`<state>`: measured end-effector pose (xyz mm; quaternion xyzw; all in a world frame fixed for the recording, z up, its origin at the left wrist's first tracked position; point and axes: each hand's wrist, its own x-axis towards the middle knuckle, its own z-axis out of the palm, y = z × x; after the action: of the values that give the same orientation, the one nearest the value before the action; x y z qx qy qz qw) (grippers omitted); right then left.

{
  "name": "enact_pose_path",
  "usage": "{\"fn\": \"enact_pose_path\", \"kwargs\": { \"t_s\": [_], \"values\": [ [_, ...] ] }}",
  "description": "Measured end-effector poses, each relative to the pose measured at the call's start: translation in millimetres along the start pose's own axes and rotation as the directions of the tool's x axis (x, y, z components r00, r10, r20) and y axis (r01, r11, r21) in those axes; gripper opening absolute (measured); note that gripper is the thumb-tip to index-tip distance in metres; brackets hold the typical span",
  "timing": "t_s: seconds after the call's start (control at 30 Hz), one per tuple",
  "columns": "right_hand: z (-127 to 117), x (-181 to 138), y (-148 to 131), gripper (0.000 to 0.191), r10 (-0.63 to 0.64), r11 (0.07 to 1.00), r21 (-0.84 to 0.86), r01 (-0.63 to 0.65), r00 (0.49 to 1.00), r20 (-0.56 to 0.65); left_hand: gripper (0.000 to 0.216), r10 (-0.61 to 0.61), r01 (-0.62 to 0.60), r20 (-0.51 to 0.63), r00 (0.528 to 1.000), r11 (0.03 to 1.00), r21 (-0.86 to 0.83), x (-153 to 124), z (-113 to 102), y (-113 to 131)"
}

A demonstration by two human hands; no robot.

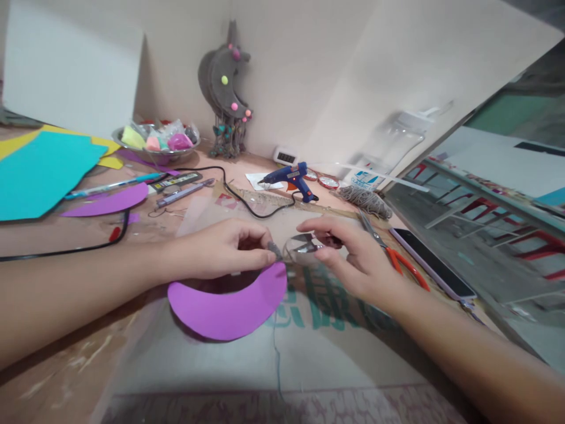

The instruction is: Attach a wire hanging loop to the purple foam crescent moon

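My left hand is closed in a pinch on a short bit of grey yarn. Just under those fingers is a purple paper crescent, tips upward; whether the hand also grips it, I cannot tell. A thin bluish thread runs down from near the crescent's right tip. My right hand holds a pair of thread snips, blades parted and pointing left toward the yarn. A thin loop of strand shows near the blade tips.
Beyond my hands lie a blue glue gun with its black cord, a grey yarn bundle, orange-handled scissors and a phone. At left are turquoise sheets, a pen and a metal bowl. A crescent ornament hangs behind.
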<state>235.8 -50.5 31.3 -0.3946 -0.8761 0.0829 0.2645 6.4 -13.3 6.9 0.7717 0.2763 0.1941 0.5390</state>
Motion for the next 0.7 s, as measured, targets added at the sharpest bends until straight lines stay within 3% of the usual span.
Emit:
{"fn": "enact_pose_path", "kwargs": {
  "t_s": [0.13, 0.27, 0.7],
  "values": [
    [-5.5, 0.3, 6.5, 0.023, -0.122, 0.983, -0.130, 0.126, 0.992, 0.043, 0.014, -0.010, 0.010, 0.005, 1.000, 1.000, -0.005, -0.9, 1.4, 0.3],
    [4.7, -5.2, 14.0, 0.028, -0.185, 0.959, -0.211, 0.187, 0.982, 0.027, 0.014, -0.025, 0.025, -0.021, 0.999, 1.000, 0.011, -1.1, 1.9, 0.2],
    [12.3, -7.2, 16.0, 0.028, -0.171, 0.955, -0.239, 0.177, 0.984, 0.046, 0.013, -0.016, 0.018, -0.051, 0.999, 0.999, 0.041, -0.9, 1.8, 1.2]
  ]
}}
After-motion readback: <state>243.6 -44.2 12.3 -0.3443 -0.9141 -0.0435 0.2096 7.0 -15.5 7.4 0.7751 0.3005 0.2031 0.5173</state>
